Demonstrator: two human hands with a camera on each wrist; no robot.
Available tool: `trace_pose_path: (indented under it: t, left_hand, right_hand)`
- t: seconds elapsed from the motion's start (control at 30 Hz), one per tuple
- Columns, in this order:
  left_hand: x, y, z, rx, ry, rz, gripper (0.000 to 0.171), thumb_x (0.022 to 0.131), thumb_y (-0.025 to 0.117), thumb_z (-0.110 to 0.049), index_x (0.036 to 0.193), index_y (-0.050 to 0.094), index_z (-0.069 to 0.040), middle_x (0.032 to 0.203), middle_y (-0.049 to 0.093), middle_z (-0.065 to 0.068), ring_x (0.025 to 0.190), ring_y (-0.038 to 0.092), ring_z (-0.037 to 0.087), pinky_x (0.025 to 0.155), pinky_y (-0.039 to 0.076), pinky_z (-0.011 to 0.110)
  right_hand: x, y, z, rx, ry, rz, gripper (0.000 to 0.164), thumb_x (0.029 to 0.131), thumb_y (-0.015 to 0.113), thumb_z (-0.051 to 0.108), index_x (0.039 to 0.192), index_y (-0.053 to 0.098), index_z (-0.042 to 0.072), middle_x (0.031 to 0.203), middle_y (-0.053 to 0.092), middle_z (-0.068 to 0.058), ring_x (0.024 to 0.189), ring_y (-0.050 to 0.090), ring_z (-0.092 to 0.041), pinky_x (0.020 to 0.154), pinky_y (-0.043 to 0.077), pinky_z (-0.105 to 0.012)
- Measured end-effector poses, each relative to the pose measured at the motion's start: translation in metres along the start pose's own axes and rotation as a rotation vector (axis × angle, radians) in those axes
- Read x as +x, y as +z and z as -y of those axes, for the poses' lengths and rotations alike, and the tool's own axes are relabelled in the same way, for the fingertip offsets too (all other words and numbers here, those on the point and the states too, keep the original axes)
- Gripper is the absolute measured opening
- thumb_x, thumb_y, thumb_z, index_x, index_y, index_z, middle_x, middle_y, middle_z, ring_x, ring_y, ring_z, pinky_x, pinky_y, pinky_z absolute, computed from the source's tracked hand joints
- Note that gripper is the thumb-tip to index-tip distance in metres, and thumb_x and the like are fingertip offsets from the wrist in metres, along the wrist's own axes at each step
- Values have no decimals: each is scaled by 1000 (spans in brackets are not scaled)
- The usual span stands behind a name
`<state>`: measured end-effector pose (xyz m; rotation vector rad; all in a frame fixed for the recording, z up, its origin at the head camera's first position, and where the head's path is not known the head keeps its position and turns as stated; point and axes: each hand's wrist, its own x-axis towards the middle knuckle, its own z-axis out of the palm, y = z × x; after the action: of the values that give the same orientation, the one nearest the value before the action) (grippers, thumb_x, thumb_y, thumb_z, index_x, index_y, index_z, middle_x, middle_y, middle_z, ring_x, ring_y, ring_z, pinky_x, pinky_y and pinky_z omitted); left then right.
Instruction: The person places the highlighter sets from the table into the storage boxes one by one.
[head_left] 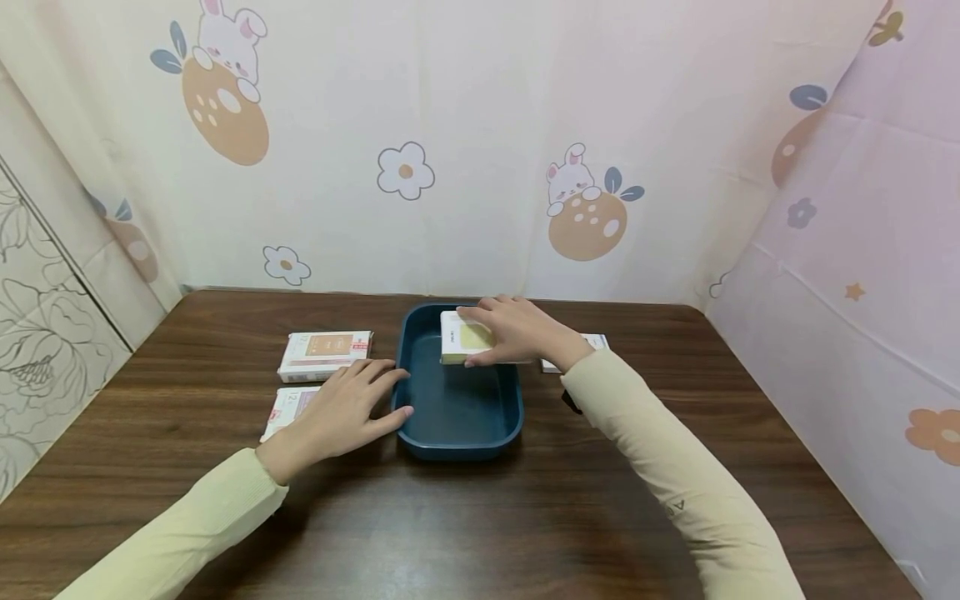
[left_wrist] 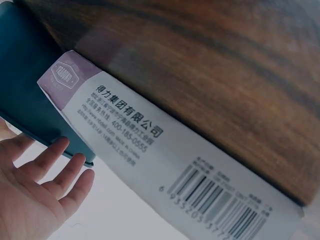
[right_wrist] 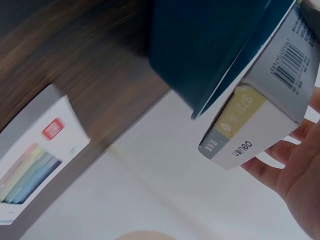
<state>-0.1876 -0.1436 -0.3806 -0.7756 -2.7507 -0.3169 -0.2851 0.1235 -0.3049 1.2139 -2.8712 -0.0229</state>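
My right hand (head_left: 515, 329) grips a small white box with a yellow-green panel (head_left: 461, 337) over the far part of a dark blue tray (head_left: 459, 452). In the right wrist view the box (right_wrist: 255, 115) shows a barcode side and overlaps the tray's rim. My left hand (head_left: 348, 410) rests its fingertips at the tray's left rim, fingers spread and loosely bent. Close beside that hand lies a white and purple box (left_wrist: 130, 125), partly hidden by it in the head view.
A white box with an orange panel (head_left: 324, 354) lies left of the tray. Right of it, partly behind my right wrist, lies another white box (head_left: 597, 342); its window (right_wrist: 30, 175) shows pastel sticks. A patterned curtain (head_left: 480, 100) hangs behind the wooden table (head_left: 450, 533).
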Motion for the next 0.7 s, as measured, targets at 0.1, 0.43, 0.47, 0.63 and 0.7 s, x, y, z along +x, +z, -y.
trace_pose_path:
  t: [0.1,0.43,0.47,0.63,0.7]
  left_hand:
    - [0,0,0,-8,-7,9,60,86,42,-62,126,53,-20,129,52,5,117,48,25,93,41,47]
    - [0,-2,-2,-13,-11,15,57,86,45,-60,126,53,-20,129,52,6,116,48,25,92,42,47]
    - [0,-2,-2,-11,-9,13,58,86,44,-60,126,54,-20,129,52,6,116,48,25,92,42,47]
    - [0,-2,-2,-5,-6,11,59,86,41,-62,126,54,-19,128,52,6,115,48,25,92,42,47]
    - [-1,-1,-2,-5,-7,13,60,86,41,-62,126,54,-19,128,52,6,116,48,25,92,42,47]
  right_hand:
    - [7,0,4,8,6,13,80,75,58,64,139,38,20,130,50,-9,107,49,-24,90,41,-42]
    - [26,10,11,-37,-7,54,82,76,55,66,141,36,21,126,51,-8,108,49,-23,97,38,-43]
    - [27,11,12,-40,-5,62,82,76,55,67,141,35,21,126,51,-7,108,49,-23,97,38,-43]
    - [32,19,14,-44,4,99,83,76,53,68,142,33,22,126,50,-6,109,48,-22,98,37,-43]
    - [33,22,14,-42,4,107,83,76,53,67,142,32,22,126,50,-7,109,49,-22,98,38,-43]
